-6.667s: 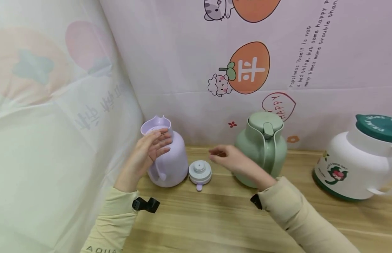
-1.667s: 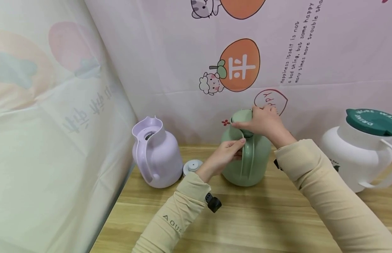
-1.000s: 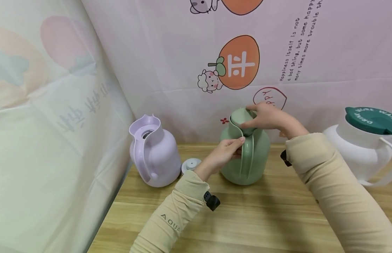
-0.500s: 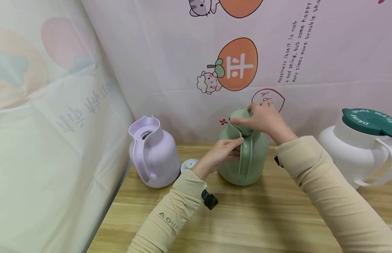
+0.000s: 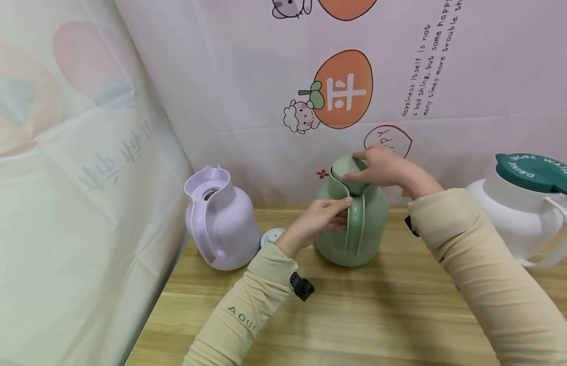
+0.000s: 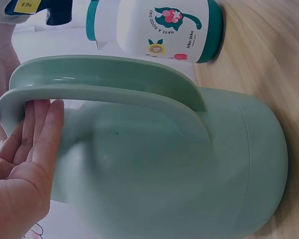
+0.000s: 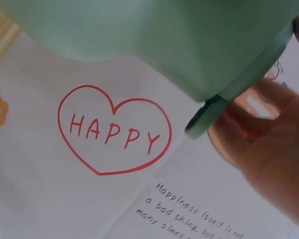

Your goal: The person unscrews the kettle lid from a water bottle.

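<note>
In the head view a green thermos jug [image 5: 331,239] stands upright on the wooden table near the printed backdrop. My left hand [image 5: 317,223] holds its handle [image 5: 355,223] near the top; in the left wrist view the fingers [image 6: 45,132] reach under the handle with the thumb on the other side. The green lid [image 5: 347,166] sits in the jug's mouth, gripped at its edge by my right hand [image 5: 386,170], thumb at the front and fingers behind. Seen from the right wrist, the fingers lie along the rim of the lid [image 7: 204,119].
To the left stands a lilac jug [image 5: 226,229] with its mouth uncovered, beside a pale grey stopper [image 5: 271,235] partly hidden by my left forearm. A white jug [image 5: 509,213] with a dark green lid [image 5: 537,173] is at the right. The backdrop [image 5: 247,76] rises right behind the jugs.
Both hands have come from near the lilac jug to the green jug, the left taking its handle, the right its lid. Over the last second the right hand has rocked back and forth at the lid.
</note>
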Demonstrator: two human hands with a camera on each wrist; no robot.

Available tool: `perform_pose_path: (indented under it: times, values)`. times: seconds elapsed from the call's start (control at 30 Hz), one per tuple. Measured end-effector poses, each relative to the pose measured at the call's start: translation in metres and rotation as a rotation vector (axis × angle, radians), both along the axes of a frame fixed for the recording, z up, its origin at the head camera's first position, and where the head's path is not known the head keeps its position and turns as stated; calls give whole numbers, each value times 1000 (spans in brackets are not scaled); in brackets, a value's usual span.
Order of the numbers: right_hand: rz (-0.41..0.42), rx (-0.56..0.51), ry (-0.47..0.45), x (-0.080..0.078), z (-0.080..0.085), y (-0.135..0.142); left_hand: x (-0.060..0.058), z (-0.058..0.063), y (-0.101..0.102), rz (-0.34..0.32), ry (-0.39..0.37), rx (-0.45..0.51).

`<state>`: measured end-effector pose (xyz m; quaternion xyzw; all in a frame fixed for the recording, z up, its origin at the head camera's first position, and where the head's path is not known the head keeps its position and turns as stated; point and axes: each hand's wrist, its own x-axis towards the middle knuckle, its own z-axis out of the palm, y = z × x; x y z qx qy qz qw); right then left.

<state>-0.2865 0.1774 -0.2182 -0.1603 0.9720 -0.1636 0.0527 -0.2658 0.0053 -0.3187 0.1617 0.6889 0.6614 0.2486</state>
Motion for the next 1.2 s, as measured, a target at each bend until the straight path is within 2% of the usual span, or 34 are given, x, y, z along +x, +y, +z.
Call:
perform_pose_path:
  times: [0.1, 0.2, 0.27, 0.33, 0.47, 0.53, 0.63, 0.8, 1.0, 1.1, 1.2]
  values:
    - [89, -63, -61, -1, 2, 9, 1, 1, 1, 2, 11, -12]
    - [96, -110, -100, 2, 0, 11, 2, 0, 3, 1, 12, -29]
    - [33, -111, -75, 4, -2, 8, 3, 0, 3, -2, 16, -33]
    - [-68, -80, -16, 8, -4, 2, 4, -1, 3, -3, 23, -32]
    - [-250, 67, 97, 14, -10, -11, 5, -1, 2, -9, 43, -38]
    - [-295, 123, 122, 16, -12, -15, 5, 0, 2, -10, 48, -42]
    - [-313, 147, 136, 18, -13, -18, 5, 1, 2, -6, 54, -45]
    - [-247, 94, 141, 19, -8, -20, 5, 1, 2, 0, 64, -32]
    - [-57, 16, 116, 15, -2, -10, 5, 1, 0, 3, 59, -32]
    - [39, -48, 38, 12, 0, 0, 5, 1, 1, 4, 56, -32]
    - [34, -122, -75, 11, 1, 6, 4, 0, 1, -4, 52, -29]
